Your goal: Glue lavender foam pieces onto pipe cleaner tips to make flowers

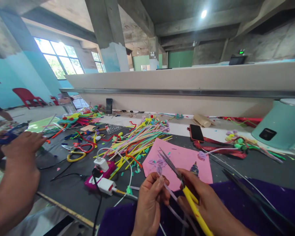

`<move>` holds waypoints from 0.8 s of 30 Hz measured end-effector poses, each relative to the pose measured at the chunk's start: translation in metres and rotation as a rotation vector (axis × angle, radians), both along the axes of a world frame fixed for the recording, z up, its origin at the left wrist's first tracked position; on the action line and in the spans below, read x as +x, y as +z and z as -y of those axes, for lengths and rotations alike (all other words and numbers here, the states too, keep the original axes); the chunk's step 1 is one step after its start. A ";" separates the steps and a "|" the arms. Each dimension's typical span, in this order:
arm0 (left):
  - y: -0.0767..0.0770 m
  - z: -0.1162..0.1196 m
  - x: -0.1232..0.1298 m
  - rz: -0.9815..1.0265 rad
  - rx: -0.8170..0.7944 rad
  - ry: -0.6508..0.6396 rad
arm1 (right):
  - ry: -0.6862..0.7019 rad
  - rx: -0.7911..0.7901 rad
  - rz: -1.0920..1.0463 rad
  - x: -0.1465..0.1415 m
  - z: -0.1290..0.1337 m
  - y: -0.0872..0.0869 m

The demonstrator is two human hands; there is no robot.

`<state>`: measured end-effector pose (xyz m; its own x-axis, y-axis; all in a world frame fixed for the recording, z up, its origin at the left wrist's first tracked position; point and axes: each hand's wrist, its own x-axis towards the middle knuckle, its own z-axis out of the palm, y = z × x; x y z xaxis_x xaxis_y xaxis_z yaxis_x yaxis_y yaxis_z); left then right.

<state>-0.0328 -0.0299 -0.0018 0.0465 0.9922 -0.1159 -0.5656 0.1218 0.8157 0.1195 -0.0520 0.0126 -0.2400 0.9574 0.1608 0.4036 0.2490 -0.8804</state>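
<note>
In the lower middle, my left hand pinches a pale purple fuzzy stem near its fluffy tip. To its right, my right hand holds yellow-handled scissors, their grey blades parted and pointing up and left above the pink sheet. Small purple clippings lie on that sheet beyond my left hand. The tip of a dark nozzle shows just past my right hand. A purple stem with a fluffy flower end rests at the sheet's right edge.
Bundled coloured stems spread across the middle. Red and yellow-handled scissors and a purple power strip with cables lie left. A phone and a teal bin stand right. Another person's hands hold a blue tool at left.
</note>
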 end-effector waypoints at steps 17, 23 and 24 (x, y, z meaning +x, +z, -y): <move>-0.005 0.002 -0.003 -0.008 -0.004 0.003 | -0.006 0.208 0.349 -0.001 0.001 -0.012; -0.006 0.002 -0.003 -0.069 -0.010 0.024 | -0.008 0.240 0.339 0.000 0.000 -0.018; -0.007 0.002 -0.003 -0.074 -0.010 0.027 | -0.004 0.237 0.338 0.000 -0.001 -0.018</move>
<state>-0.0361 -0.0323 -0.0086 0.0111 0.9917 -0.1280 -0.5067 0.1159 0.8543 0.1196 -0.0514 -0.0056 -0.3131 0.9046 0.2894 0.6620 0.4263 -0.6164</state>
